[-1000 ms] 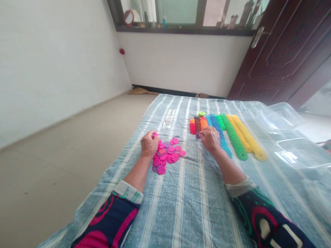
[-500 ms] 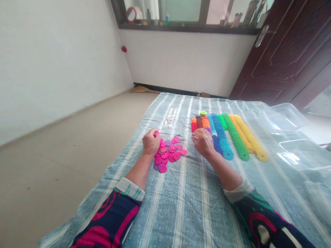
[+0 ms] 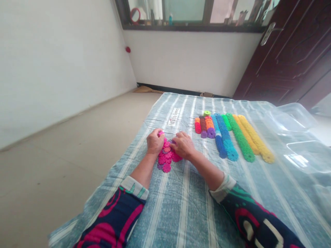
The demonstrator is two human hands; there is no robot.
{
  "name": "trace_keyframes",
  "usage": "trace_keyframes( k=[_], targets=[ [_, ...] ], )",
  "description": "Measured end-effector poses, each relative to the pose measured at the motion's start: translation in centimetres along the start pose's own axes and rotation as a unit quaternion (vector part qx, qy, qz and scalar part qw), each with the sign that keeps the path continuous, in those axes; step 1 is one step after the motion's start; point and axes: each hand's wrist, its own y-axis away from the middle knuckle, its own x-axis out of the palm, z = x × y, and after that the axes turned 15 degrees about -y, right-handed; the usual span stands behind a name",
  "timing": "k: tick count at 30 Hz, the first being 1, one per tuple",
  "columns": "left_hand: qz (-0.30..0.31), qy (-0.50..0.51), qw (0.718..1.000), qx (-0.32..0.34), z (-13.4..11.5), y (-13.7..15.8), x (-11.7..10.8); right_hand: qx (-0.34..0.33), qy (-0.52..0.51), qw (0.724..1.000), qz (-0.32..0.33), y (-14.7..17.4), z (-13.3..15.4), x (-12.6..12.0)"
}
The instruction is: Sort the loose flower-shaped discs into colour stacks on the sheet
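Observation:
A loose heap of notched plastic discs (image 3: 167,159), mostly pink with a few purple and one orange-red, lies on the striped cloth in front of me. My left hand (image 3: 155,142) is closed at the heap's far left edge, with pink discs pinched between thumb and fingers. Over the heap's right side, my right hand (image 3: 182,144) reaches down with its fingers bent onto the discs; its fingertips are partly hidden, so what they hold cannot be made out. To the right lie overlapping rows of discs sorted by colour, among them a green row (image 3: 241,141) and a yellow row (image 3: 256,139).
Clear plastic containers (image 3: 307,156) stand at the right side of the striped cloth (image 3: 152,206). A "With love" label (image 3: 174,117) shows beyond the heap. A dark red door (image 3: 281,51) and a window ledge (image 3: 193,27) are at the back.
My right hand has moved left from the coloured rows to the pink heap, uncovering purple discs at the row ends. The left hand stays at the heap. The view has shifted slightly.

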Motion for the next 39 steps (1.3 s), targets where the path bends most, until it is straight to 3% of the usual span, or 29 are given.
trace_keyframes(
  k=[9,17,21,29,39],
  targets=[
    [0.010,0.005,1.000,0.001,0.1,-0.1,0.3,0.015,-0.047,0.999,0.008,-0.5,-0.2,-0.1],
    [0.007,0.006,1.000,0.001,0.2,-0.3,0.2,0.017,-0.169,0.983,-0.067,-0.4,-0.3,-0.1],
    [0.009,0.013,1.000,0.000,0.4,-0.4,0.5,0.007,-0.205,0.970,-0.131,0.1,-2.6,-1.8],
    [0.001,0.010,1.000,0.004,0.5,-0.4,0.5,0.113,-0.085,0.964,-0.226,2.5,-10.5,-6.7],
    [0.009,0.010,1.000,0.008,0.5,-0.4,0.3,0.131,-0.007,0.970,-0.205,3.0,-10.7,-6.2]
  ],
)
